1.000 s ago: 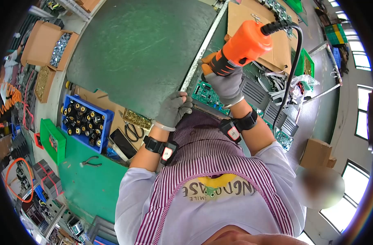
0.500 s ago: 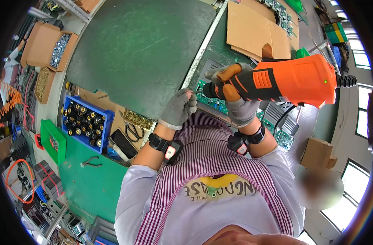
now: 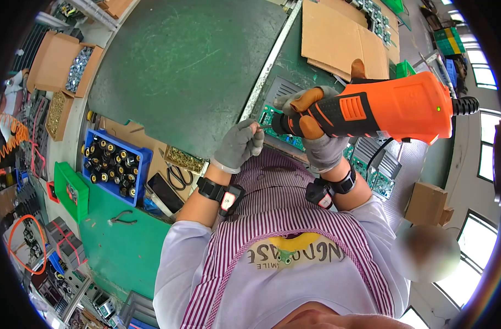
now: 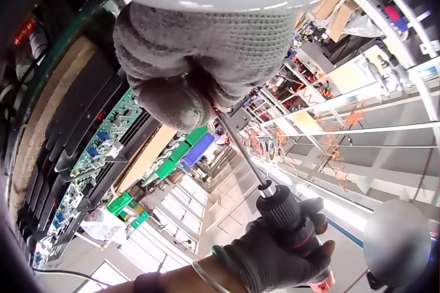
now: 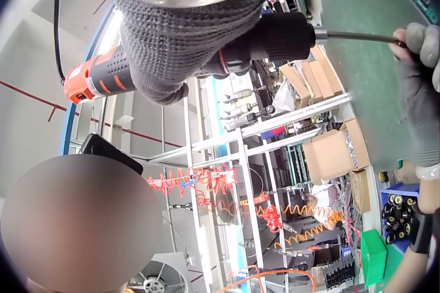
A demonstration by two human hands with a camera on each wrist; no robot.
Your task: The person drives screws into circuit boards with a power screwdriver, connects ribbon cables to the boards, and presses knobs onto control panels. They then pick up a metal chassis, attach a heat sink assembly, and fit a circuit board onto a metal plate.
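My gloved right hand (image 3: 323,149) grips an orange and black electric screwdriver (image 3: 409,107), laid nearly level with its front end toward the left. From its black chuck (image 5: 289,36) a long thin metal bit (image 5: 361,37) runs across to my gloved left hand (image 3: 235,148). The left fingers are curled, and thumb and fingertips pinch around the tip of the bit (image 4: 242,147). I cannot tell whether a small screw sits there too; the fingers hide it. Green circuit boards (image 3: 268,116) lie beneath the screwdriver, next to dark ribbed housings (image 3: 286,88).
Left of me stand a blue crate (image 3: 143,172) of black, brass-ended parts, a green bin (image 3: 75,192), a box of brass screws (image 3: 186,159), a phone (image 3: 164,192), scissors (image 3: 179,177) and pliers (image 3: 122,219). Cardboard sheets (image 3: 344,41) lie ahead right. A power cord (image 3: 378,153) hangs from the screwdriver.
The right hand has swung the screwdriver from a raised tilt to nearly level, bringing its bit to the left fingertips. Over the last half second, both hands barely shift.
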